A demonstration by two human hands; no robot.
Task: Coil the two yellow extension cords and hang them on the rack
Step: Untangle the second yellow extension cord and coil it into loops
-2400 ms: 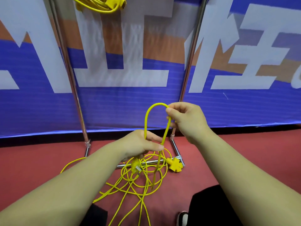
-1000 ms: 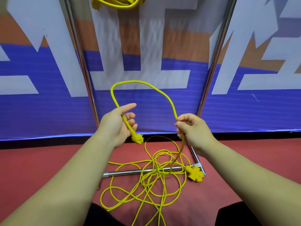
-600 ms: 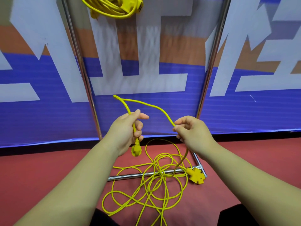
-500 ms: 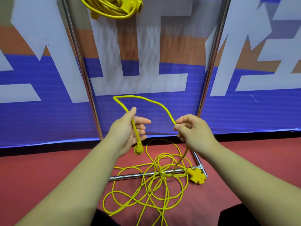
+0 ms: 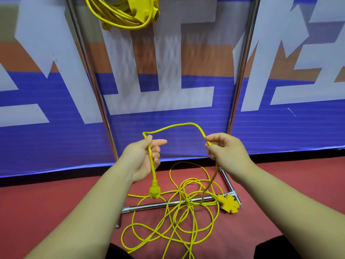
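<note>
While the left hand (image 5: 143,157) curls thumb and fingers round the loose yellow cord (image 5: 179,125) a little above its plug (image 5: 154,191), which dangles below the palm, the right hand (image 5: 225,152) pinches the same cord further along, with a short arch of it standing between the two. Rest of that cord lies tangled on the red floor (image 5: 56,202), draped over the bottom bar of the rack (image 5: 90,71), with the socket block (image 5: 229,203) by the rack's right corner foot. Second cord (image 5: 127,14) is coiled and hangs at the rack top, at the upper edge of view, in front of the blue banner (image 5: 56,146).
</note>
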